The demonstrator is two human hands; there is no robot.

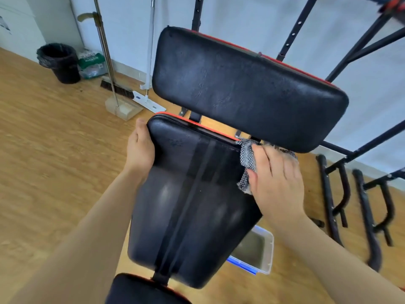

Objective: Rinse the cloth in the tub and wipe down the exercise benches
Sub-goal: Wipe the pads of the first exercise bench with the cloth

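Your bare forearms reach up from the bottom of the frame. Your left hand (140, 148) grips the upper left corner of the black vinyl seat pad with red trim (192, 205), fingers curled round its edge. At centre right, your right hand (278, 183) presses the grey checked cloth (246, 159) to the pad's far right corner, fingers nearly straight and slightly spread; cloth pokes out past fingertips and thumb. Wiping looks mid-way: this pad gleams wet, while the wide black back pad (241, 88) above probably remains. The clear plastic tub (270, 255) sits lower right.
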